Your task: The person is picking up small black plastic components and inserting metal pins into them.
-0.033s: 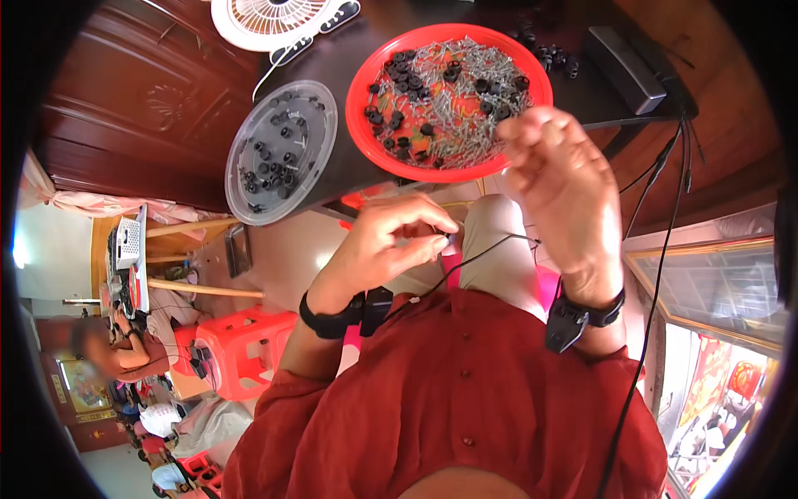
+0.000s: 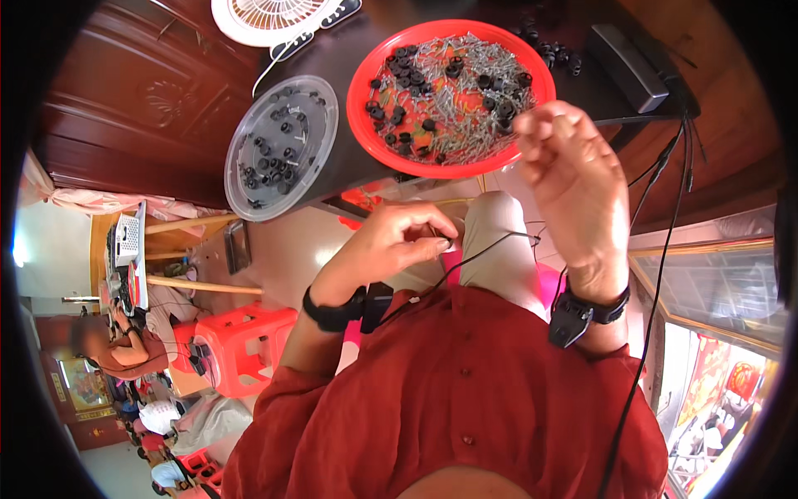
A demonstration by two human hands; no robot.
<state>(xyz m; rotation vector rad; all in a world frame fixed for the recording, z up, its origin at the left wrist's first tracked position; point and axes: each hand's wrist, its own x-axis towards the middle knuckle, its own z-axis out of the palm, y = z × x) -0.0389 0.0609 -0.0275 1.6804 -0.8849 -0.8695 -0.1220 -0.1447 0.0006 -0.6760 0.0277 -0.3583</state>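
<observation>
My left hand (image 2: 389,247) is held above my lap, thumb and forefinger pinching a small black plastic part (image 2: 447,242) that they mostly cover. My right hand (image 2: 579,179) is raised at the right rim of a round red tray (image 2: 363,133), its fingertips curled together. Whatever they may hold is too small to make out. Loose silver screws (image 2: 478,62) are strewn across the tray, with small round black plastic parts (image 2: 407,73) among them. Left of it, a clear plastic lid-like dish (image 2: 236,187) holds several more black parts (image 2: 273,169) and a few screws.
Both trays rest on a dark table (image 2: 353,179). A white fan (image 2: 274,18) and a black box-shaped device (image 2: 629,68) stand at its back. Black cables (image 2: 661,241) hang on the right. A red plastic stool (image 2: 241,349) and a seated person (image 2: 125,349) are at left.
My right hand has shifted slightly to the right along the red tray's rim. The left fingers have turned a little and now cover more of the black part.
</observation>
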